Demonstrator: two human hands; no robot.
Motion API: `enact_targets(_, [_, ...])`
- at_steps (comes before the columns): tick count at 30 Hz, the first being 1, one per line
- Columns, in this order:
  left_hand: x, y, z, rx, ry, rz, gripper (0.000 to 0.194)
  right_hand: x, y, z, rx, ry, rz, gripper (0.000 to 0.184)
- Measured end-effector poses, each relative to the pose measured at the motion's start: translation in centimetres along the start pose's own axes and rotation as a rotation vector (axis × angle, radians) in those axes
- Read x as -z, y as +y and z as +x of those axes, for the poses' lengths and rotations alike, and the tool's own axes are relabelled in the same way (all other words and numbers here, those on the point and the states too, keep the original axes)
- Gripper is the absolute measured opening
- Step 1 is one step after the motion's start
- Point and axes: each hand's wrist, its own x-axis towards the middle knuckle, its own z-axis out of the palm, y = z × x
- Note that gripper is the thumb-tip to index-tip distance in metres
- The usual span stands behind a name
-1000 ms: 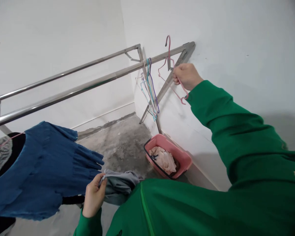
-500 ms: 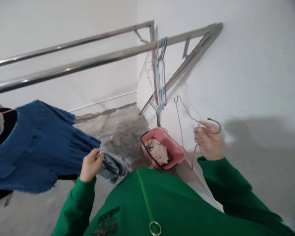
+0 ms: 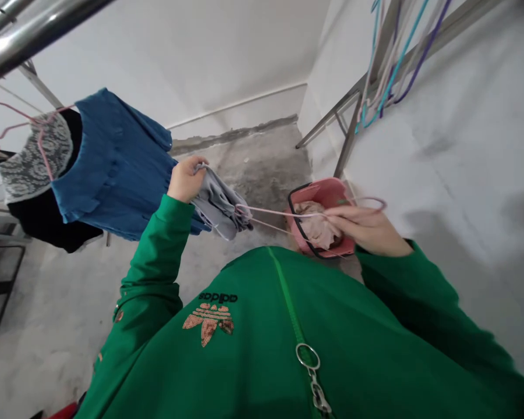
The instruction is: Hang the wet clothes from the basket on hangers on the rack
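My left hand (image 3: 187,179) is closed on the top of a grey garment (image 3: 220,203), which hangs bunched below my fingers; its kind I cannot make out. In my right hand (image 3: 371,228) is a pink wire hanger (image 3: 283,213), gripped near its hook. The hanger's far end reaches the grey garment; whether it lies inside or in front of the cloth I cannot tell. Just behind my left hand hangs a blue denim dress (image 3: 117,157). Below my right hand stands a pink basket (image 3: 332,189) with pale pink cloth (image 3: 317,224) in it.
A black garment with a lace collar (image 3: 48,154) hangs left of the dress on pink hangers. The metal rail (image 3: 39,35) crosses the upper left. Blue, purple and white hangers (image 3: 402,64) hang at the upper right by a wall bracket. The floor (image 3: 262,157) is bare concrete.
My right hand has brought the hanger leftward, turning it sideways, so its end now meets the grey garment. My left hand has lifted the garment. The view has shifted.
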Motion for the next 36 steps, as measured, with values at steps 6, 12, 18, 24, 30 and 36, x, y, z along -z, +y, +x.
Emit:
enact_targets(6, [-0.6, 0.7, -1.7, -0.068, -0.06, -0.013, 0.033, -7.1, -2.2, 6.8, 0.167, -0.148, 0.082, 0.034])
enact_targets(12, [-2.6, 1.6, -4.3, -0.247, -0.115, -0.043, 0.042, -11.3, -3.9, 9.3, 0.279, -0.109, 0.104, 0.027])
enact_targets(18, [-2.8, 3.4, -5.7, -0.207, -0.216, 0.365, 0.044, -10.1, -5.9, 11.5, 0.347, -0.115, 0.207, 0.027])
enact_targets(24, [-0.7, 4.1, -4.8, -0.201, -0.092, 0.444, 0.04, -7.8, -8.7, 12.6, 0.606, 0.119, 0.044, 0.017])
enact_targets(30, [4.3, 2.4, -3.3, -0.15, 0.199, 0.307, 0.03, -9.5, -4.5, 9.6, 0.656, 0.231, -0.154, 0.014])
enact_targets(36, [7.7, 4.8, -4.1, -0.205, 0.284, 0.327, 0.025, -17.7, 4.3, 10.6, -0.035, -0.594, -0.298, 0.029])
